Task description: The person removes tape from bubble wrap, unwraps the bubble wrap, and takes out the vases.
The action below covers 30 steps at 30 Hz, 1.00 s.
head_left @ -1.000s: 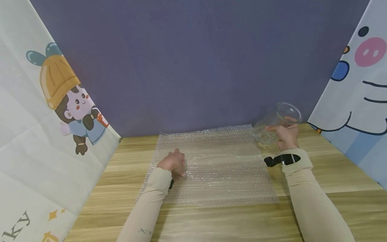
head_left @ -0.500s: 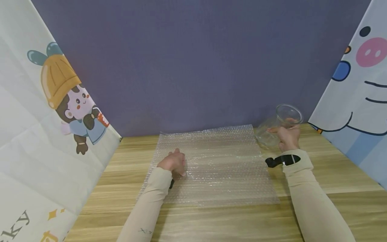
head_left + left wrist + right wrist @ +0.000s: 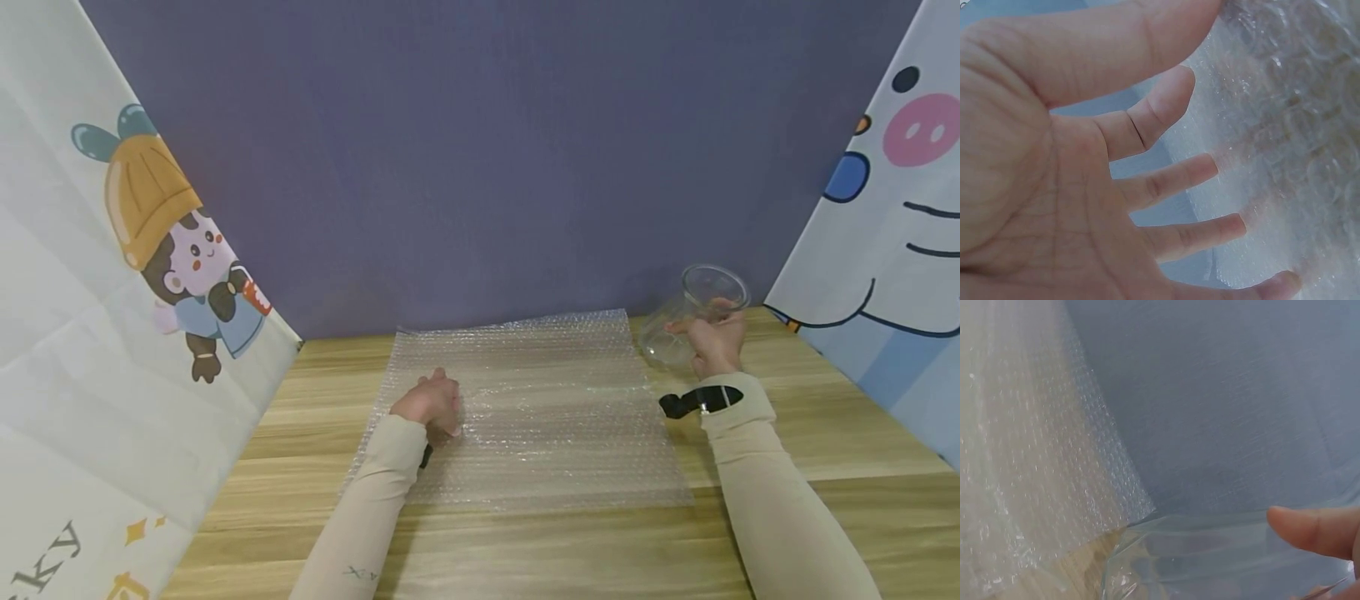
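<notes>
A sheet of clear bubble wrap [image 3: 540, 417] lies flat on the wooden table. My left hand [image 3: 431, 402] rests on its left part; in the left wrist view the fingers [image 3: 1179, 181] are spread and nearly straight, their tips at the bubbles. At the sheet's back right corner, my right hand [image 3: 716, 340] grips a clear glass vase [image 3: 663, 342] round its side. The vase leans, its round open mouth up to the right and its base down to the left, close over the table. In the right wrist view the thumb [image 3: 1310, 530] lies along the glass [image 3: 1210, 550].
A dark purple-blue panel [image 3: 480, 167] stands at the table's back edge, right behind the sheet and vase. White printed panels flank the left [image 3: 75, 333] and right [image 3: 900, 275]. Bare wooden table [image 3: 540, 550] shows in front of the sheet.
The vase has shifted slightly right and down, away from the sheet's corner and closer to the table. My left hand and the bubble wrap have stayed in place.
</notes>
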Available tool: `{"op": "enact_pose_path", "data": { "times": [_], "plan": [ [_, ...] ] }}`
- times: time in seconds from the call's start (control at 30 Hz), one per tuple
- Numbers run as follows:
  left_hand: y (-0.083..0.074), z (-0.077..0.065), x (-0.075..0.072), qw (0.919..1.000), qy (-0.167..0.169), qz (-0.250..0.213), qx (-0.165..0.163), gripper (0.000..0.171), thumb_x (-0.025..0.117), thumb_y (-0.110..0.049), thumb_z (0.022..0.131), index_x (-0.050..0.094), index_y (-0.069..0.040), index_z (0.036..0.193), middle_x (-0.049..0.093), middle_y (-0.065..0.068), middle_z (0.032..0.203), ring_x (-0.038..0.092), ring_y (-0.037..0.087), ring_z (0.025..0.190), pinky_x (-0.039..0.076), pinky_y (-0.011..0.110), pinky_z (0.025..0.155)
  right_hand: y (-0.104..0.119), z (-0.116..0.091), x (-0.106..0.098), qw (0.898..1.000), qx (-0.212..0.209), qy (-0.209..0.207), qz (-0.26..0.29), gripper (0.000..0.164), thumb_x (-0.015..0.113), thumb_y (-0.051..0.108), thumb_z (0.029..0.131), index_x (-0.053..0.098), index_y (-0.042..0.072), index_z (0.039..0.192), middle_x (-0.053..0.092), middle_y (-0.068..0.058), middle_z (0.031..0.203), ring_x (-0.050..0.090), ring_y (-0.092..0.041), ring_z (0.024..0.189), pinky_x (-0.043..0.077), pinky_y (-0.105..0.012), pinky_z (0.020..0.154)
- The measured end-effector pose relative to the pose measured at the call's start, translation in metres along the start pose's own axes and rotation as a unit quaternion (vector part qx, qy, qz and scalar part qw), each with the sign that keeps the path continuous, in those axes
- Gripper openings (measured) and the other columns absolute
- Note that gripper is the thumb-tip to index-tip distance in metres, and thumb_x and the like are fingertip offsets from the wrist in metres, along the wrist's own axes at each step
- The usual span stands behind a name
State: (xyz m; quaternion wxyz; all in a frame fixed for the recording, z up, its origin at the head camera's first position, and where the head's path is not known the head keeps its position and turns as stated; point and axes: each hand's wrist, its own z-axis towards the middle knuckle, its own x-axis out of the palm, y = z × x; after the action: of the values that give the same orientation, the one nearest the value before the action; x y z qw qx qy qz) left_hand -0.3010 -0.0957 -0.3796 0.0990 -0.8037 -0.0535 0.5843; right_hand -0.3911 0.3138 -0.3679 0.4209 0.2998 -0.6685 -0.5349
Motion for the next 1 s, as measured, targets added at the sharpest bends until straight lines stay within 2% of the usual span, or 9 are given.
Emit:
{"op": "enact_pose_path", "data": {
  "times": [0.2,0.33,0.4,0.53,0.63,0.77,1.0],
  "plan": [
    [0.000,0.000,0.000,1.0000,0.000,0.007,0.005,0.027,0.088,-0.015,0.076,0.062,-0.013,0.084,0.051,0.016,0.132,0.048,0.040,0.125,0.055,0.049,0.090,-0.003,0.004,-0.001,1.000,-0.002,0.006,-0.015,0.075,0.074,-0.023,0.073,0.040,0.029,0.116,0.033,0.013,0.112,0.038,-0.004,0.105,0.054,-0.012,0.065],
    [0.000,0.000,0.000,1.0000,0.000,0.008,0.003,0.027,0.088,-0.016,0.077,0.062,-0.014,0.083,0.050,0.016,0.136,0.047,0.042,0.129,0.055,0.050,0.090,-0.005,0.004,-0.001,0.999,-0.006,0.004,-0.049,0.077,0.077,-0.017,0.075,0.038,0.029,0.124,0.034,0.015,0.118,0.040,-0.004,0.113,0.052,-0.010,0.072],
    [-0.001,0.000,0.000,1.0000,0.000,0.009,0.003,0.027,0.088,-0.016,0.077,0.062,-0.014,0.083,0.050,0.017,0.137,0.046,0.043,0.131,0.055,0.050,0.092,-0.006,0.005,0.000,0.998,-0.008,0.007,-0.063,0.079,0.077,-0.015,0.077,0.036,0.028,0.129,0.035,0.014,0.125,0.040,-0.006,0.119,0.052,-0.012,0.080],
    [-0.001,0.000,0.000,0.9999,0.006,0.011,-0.001,0.026,0.087,-0.018,0.079,0.062,-0.014,0.084,0.047,0.018,0.145,0.041,0.047,0.139,0.053,0.054,0.098,-0.009,0.007,0.000,0.995,-0.019,0.019,-0.098,0.084,0.078,-0.009,0.081,0.031,0.027,0.140,0.033,0.008,0.150,0.037,-0.012,0.140,0.045,-0.021,0.107],
    [-0.001,0.000,0.000,0.9999,0.009,0.011,-0.003,0.025,0.087,-0.018,0.080,0.062,-0.014,0.085,0.045,0.019,0.148,0.038,0.048,0.142,0.052,0.055,0.100,-0.014,0.009,-0.001,0.991,-0.056,0.025,-0.121,0.086,0.079,-0.007,0.081,0.030,0.025,0.143,0.036,0.006,0.155,0.033,-0.012,0.147,0.034,-0.025,0.119],
    [0.000,0.000,0.000,0.9999,0.007,0.010,-0.003,0.025,0.086,-0.016,0.079,0.062,-0.014,0.083,0.045,0.019,0.147,0.040,0.048,0.140,0.053,0.054,0.097,-0.019,0.010,-0.002,0.986,-0.094,0.022,-0.138,0.086,0.079,-0.008,0.080,0.033,0.021,0.146,0.042,0.001,0.156,0.035,-0.013,0.146,0.028,-0.025,0.123],
    [0.000,0.000,0.001,0.9999,0.008,0.009,0.000,0.024,0.086,-0.016,0.080,0.062,-0.013,0.083,0.043,0.021,0.150,0.033,0.053,0.146,0.050,0.058,0.103,-0.020,0.010,-0.002,0.977,-0.102,0.018,-0.187,0.088,0.080,-0.002,0.082,0.031,0.010,0.154,0.039,-0.010,0.160,0.036,-0.022,0.147,0.027,-0.031,0.125]
  ]
}}
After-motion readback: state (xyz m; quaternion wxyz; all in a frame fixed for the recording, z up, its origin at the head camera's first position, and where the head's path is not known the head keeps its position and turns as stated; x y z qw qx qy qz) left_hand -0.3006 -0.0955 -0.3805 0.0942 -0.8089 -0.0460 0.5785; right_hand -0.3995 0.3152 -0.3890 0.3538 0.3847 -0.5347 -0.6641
